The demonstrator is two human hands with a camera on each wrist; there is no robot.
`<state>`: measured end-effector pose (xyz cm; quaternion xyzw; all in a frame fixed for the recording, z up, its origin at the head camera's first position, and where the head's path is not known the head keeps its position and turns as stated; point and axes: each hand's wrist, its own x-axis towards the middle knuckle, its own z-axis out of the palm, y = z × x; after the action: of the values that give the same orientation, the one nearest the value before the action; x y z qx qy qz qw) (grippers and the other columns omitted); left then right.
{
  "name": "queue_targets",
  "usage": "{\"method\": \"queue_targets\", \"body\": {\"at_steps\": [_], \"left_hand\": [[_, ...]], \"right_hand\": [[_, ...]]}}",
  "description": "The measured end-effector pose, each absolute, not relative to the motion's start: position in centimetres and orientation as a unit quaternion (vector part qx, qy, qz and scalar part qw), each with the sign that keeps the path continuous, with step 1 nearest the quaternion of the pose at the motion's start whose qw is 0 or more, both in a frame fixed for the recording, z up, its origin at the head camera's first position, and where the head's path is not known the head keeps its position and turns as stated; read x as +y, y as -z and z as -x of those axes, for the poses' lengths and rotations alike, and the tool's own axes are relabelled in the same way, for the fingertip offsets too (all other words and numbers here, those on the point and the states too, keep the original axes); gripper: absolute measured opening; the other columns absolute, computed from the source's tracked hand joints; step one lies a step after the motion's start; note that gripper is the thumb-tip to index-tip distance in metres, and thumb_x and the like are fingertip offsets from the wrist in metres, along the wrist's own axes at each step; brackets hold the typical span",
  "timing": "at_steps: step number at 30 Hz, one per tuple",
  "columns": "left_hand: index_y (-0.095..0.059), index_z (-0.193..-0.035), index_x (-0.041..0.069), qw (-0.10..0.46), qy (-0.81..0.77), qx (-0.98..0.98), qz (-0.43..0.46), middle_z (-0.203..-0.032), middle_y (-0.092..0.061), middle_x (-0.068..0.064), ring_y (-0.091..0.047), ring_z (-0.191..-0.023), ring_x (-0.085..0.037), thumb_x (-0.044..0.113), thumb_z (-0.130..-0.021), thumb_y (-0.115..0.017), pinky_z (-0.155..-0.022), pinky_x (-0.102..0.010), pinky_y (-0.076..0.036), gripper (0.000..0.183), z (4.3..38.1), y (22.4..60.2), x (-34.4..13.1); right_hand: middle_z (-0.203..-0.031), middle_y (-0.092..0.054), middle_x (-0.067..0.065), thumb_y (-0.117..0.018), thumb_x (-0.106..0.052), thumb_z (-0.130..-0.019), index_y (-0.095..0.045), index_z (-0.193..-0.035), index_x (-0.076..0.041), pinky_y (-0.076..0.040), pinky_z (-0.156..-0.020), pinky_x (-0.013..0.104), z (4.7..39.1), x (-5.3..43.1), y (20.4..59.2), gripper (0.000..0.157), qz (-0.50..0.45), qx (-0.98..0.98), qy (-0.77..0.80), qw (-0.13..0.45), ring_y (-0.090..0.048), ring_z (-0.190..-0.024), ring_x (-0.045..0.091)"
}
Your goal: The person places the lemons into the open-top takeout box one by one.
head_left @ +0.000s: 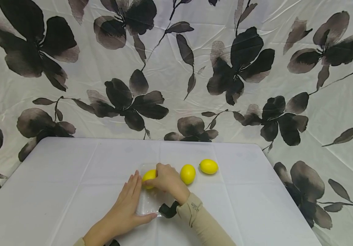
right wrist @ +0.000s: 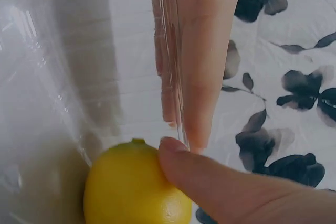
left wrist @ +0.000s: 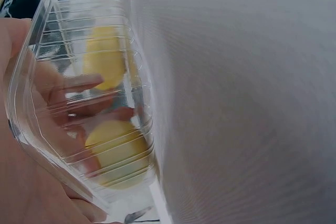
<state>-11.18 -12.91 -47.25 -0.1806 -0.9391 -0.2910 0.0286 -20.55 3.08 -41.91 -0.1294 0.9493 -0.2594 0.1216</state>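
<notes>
A clear plastic container (head_left: 147,205) sits on the table, with its ridged wall (left wrist: 79,30) close up in the left wrist view. My left hand (head_left: 124,206) rests along its left side, fingers straight and thumb stretched by the near edge. Within the container, my right hand (head_left: 171,181) grips a yellow lemon (head_left: 149,175) near the far left corner. The right wrist view has the thumb (right wrist: 210,182) pressing this lemon (right wrist: 134,187), its stem end up. Through the plastic, the left wrist view shows two yellow shapes; whether the upper one (left wrist: 102,56) lies inside, I cannot tell.
Two more lemons lie on the white-covered table (head_left: 56,198) right of the container: one upright-looking lemon (head_left: 188,174) beside my right hand, another lemon (head_left: 208,166) farther right. A floral cloth (head_left: 188,78) hangs behind the table. A black band (head_left: 168,210) is at my right wrist.
</notes>
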Motion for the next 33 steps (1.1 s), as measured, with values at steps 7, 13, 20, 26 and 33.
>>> {"method": "queue_targets", "body": {"at_steps": [7,13,20,26,33], "left_hand": [[-0.011,-0.156,-0.006,0.029,0.293,-0.938,0.182,-0.165,0.003,-0.018,-0.002,-0.15,-0.039,0.076,-0.077,-0.064,-0.122,-0.05,-0.004,0.125,11.2,47.2,-12.9],[-0.012,-0.156,-0.006,0.034,0.294,-0.938,0.182,-0.165,0.003,-0.019,-0.002,-0.15,-0.039,0.075,-0.078,-0.064,-0.122,-0.045,0.0,0.124,11.1,47.3,-12.9],[-0.011,-0.156,-0.005,0.03,0.293,-0.939,0.18,-0.165,0.004,-0.018,-0.002,-0.15,-0.039,0.074,-0.078,-0.065,-0.122,-0.044,0.002,0.124,11.2,47.5,-12.9],[-0.012,-0.156,-0.006,0.03,0.294,-0.938,0.18,-0.165,0.003,-0.018,-0.002,-0.15,-0.039,0.075,-0.078,-0.064,-0.122,-0.044,0.001,0.124,11.1,47.4,-12.9],[-0.013,-0.155,-0.007,0.039,0.29,-0.939,0.183,-0.165,0.002,-0.019,-0.003,-0.15,-0.039,0.074,-0.078,-0.064,-0.122,-0.041,0.003,0.123,11.1,47.3,-12.9]], "right_hand": [[-0.066,-0.056,0.001,-0.079,-0.052,-0.077,-0.064,-0.081,-0.009,-0.039,-0.05,0.026,20.7,2.9,42.1,0.046,0.129,0.965,0.212,0.08,-0.051,-0.059,0.016],[-0.064,-0.057,-0.001,-0.083,-0.05,-0.074,-0.064,-0.075,-0.01,-0.039,-0.051,0.026,20.5,3.0,41.8,0.044,0.13,0.965,0.215,0.074,-0.051,-0.058,0.016],[-0.063,-0.057,-0.003,-0.086,-0.046,-0.073,-0.068,-0.078,-0.009,-0.041,-0.054,0.027,20.1,3.2,41.2,0.042,0.136,0.965,0.21,0.079,-0.052,-0.06,0.016],[-0.059,-0.057,-0.002,-0.088,-0.042,-0.071,-0.068,-0.071,-0.008,-0.04,-0.051,0.026,20.1,3.3,41.0,0.04,0.137,0.964,0.215,0.082,-0.052,-0.056,0.016],[-0.061,-0.059,-0.002,-0.09,-0.038,-0.07,-0.071,-0.071,-0.008,-0.042,-0.053,0.027,20.3,3.5,40.8,0.035,0.132,0.966,0.202,0.092,-0.053,-0.058,0.018]]}}
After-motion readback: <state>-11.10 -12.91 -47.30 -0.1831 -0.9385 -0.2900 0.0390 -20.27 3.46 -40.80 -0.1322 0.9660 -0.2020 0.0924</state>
